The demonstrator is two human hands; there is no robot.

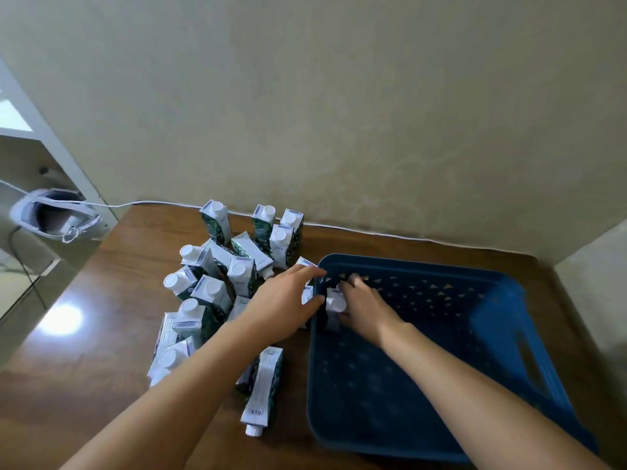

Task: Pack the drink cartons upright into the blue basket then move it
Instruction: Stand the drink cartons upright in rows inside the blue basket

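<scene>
A blue plastic basket (492, 337) sits on the right of the wooden table. Inside its far left corner stands one green-and-white drink carton (334, 308) with a white cap, and my right hand (363, 305) is shut around it. My left hand (285, 303) reaches over the pile just outside the basket's left wall and grips another carton (307, 293), mostly hidden under my fingers. Several more cartons (217, 286) are heaped to the left, some upright, some lying. One carton (263, 391) lies flat near the basket's front left.
The table (101, 334) ends at a beige wall behind and a wall corner at the right. A white cable (373, 232) runs along the table's back edge. A white shoe (54, 218) rests on a ledge beyond the table's left edge.
</scene>
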